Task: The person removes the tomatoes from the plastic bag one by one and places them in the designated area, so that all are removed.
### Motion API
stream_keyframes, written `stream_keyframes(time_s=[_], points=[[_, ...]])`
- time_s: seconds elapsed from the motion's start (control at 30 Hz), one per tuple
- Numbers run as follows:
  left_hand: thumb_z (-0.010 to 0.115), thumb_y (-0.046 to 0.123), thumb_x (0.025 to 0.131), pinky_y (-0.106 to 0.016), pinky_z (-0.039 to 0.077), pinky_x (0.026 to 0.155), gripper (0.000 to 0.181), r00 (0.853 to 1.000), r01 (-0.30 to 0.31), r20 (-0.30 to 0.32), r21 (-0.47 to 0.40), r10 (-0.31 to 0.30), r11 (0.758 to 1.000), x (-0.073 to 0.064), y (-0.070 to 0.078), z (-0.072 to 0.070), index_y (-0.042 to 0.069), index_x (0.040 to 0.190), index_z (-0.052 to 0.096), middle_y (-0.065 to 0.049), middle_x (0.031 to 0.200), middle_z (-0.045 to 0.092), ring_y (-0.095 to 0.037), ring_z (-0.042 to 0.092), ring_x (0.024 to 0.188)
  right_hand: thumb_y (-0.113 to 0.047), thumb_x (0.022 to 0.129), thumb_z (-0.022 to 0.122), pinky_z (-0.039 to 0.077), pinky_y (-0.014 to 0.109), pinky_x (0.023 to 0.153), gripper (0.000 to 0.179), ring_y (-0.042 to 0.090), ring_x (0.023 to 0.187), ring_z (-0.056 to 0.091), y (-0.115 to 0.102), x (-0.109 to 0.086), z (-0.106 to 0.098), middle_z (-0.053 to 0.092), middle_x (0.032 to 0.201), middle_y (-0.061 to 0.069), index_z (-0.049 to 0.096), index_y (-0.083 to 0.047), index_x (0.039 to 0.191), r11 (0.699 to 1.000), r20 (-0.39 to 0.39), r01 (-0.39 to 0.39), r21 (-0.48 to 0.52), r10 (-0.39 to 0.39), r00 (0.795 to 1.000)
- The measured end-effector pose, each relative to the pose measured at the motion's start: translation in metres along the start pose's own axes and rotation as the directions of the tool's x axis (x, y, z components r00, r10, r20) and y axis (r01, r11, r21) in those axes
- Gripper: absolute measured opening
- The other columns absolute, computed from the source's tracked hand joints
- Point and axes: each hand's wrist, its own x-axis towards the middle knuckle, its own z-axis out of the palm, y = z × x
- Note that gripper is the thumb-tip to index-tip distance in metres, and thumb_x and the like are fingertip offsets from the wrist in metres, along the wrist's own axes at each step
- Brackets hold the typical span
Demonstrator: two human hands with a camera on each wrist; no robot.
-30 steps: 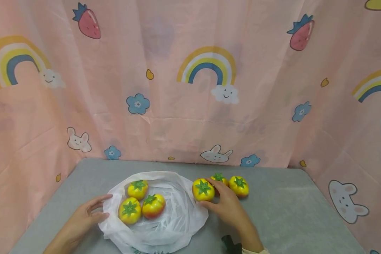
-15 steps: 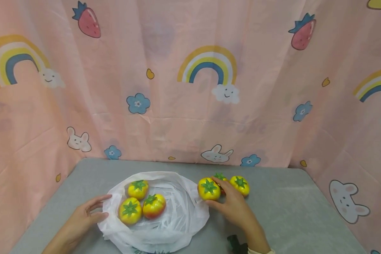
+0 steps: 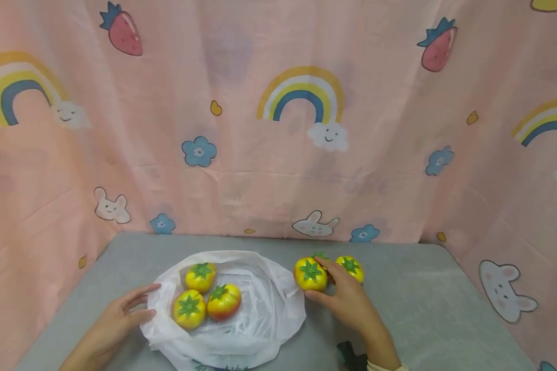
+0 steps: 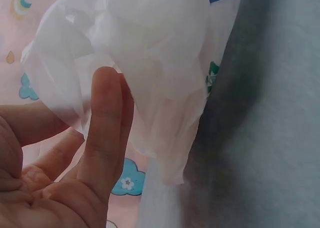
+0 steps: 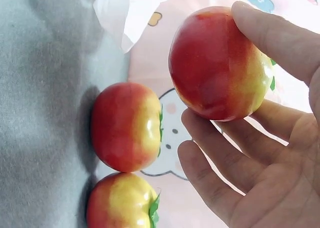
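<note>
A white translucent plastic bag (image 3: 278,335) lies spread on the grey table, with three yellow-and-red tomatoes (image 3: 200,277) inside its left part. The left hand (image 3: 123,317) is at the bag's left rim, thumb and fingers apart and fairly straight, touching the film. In the left wrist view the thumb is partly hidden behind the film. Just beyond the bag's right rim, the right hand (image 3: 350,296) grips a tomato (image 5: 215,62) between thumb and fingers, held off the table. Close behind stand two more tomatoes, one (image 5: 127,128) partly hidden in the head view, the other (image 3: 350,269) plainer.
The grey table (image 3: 445,319) reaches back to a pink curtain (image 3: 241,196) printed with rainbows, rabbits and flowers. A dark object (image 3: 350,355) sits by the right wrist. Green and blue print shows on the bag's outside.
The right hand has moved slightly to the right with the tomato, away from the bag's rim, and now covers more of the tomatoes behind. The left hand and bag have hardly moved.
</note>
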Motion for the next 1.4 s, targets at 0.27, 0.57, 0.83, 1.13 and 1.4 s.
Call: stream_keyframes(time_s=[0.27,0.57,0.83,1.13,1.4], points=[[0.069,0.024,0.092,-0.052,0.046,0.108,0.075,0.999,-0.014,0.038,-0.034,0.015,0.999,0.001,-0.004,-0.01,0.01,0.155,0.033,-0.026,0.152,0.037,-0.031,0.044,0.126,-0.035,0.081,0.081,0.053,0.046,0.1,0.073,0.023,0.118,0.059,0.001,0.001,0.0,0.055,0.145,0.007,0.05,-0.018,0.145,0.999,0.008,0.016,0.033,-0.016,1.0],[0.07,0.027,0.091,-0.052,0.045,0.109,0.077,0.999,0.0,0.047,-0.03,0.001,1.0,0.003,-0.013,-0.013,0.009,0.155,0.032,-0.026,0.156,0.029,-0.039,0.034,0.134,-0.041,0.082,0.079,0.051,0.048,0.104,0.077,0.028,0.126,0.056,0.006,0.003,-0.009,0.053,0.147,0.011,0.047,-0.016,0.148,1.0,0.016,-0.017,0.014,0.017,1.0],[0.07,0.026,0.091,-0.061,0.04,0.11,0.077,0.998,0.027,0.053,-0.029,-0.025,0.999,0.002,-0.009,-0.012,0.011,0.156,0.032,-0.029,0.155,0.029,-0.04,0.035,0.132,-0.043,0.083,0.078,0.047,0.054,0.107,0.077,0.033,0.125,0.054,0.014,0.003,-0.017,0.053,0.145,0.014,0.046,-0.017,0.148,0.999,0.0,-0.039,-0.01,0.039,0.999],[0.069,0.026,0.092,-0.061,0.04,0.111,0.076,0.998,0.018,0.063,-0.046,-0.015,0.999,0.003,-0.01,-0.012,0.011,0.156,0.032,-0.028,0.155,0.03,-0.039,0.036,0.134,-0.041,0.084,0.078,0.052,0.05,0.101,0.079,0.033,0.125,0.054,0.024,0.002,-0.027,0.049,0.147,0.017,0.043,-0.013,0.149,0.999,-0.009,-0.054,-0.008,0.054,0.999],[0.068,0.026,0.093,-0.06,0.042,0.109,0.075,0.998,0.012,0.068,-0.042,-0.01,0.999,0.003,-0.011,-0.009,0.009,0.156,0.031,-0.028,0.156,0.029,-0.04,0.037,0.134,-0.051,0.084,0.074,0.048,0.055,0.104,0.085,0.036,0.124,0.053,0.029,0.0,-0.038,0.047,0.149,0.019,0.04,-0.013,0.151,0.993,-0.006,-0.106,-0.043,0.106,0.994]])
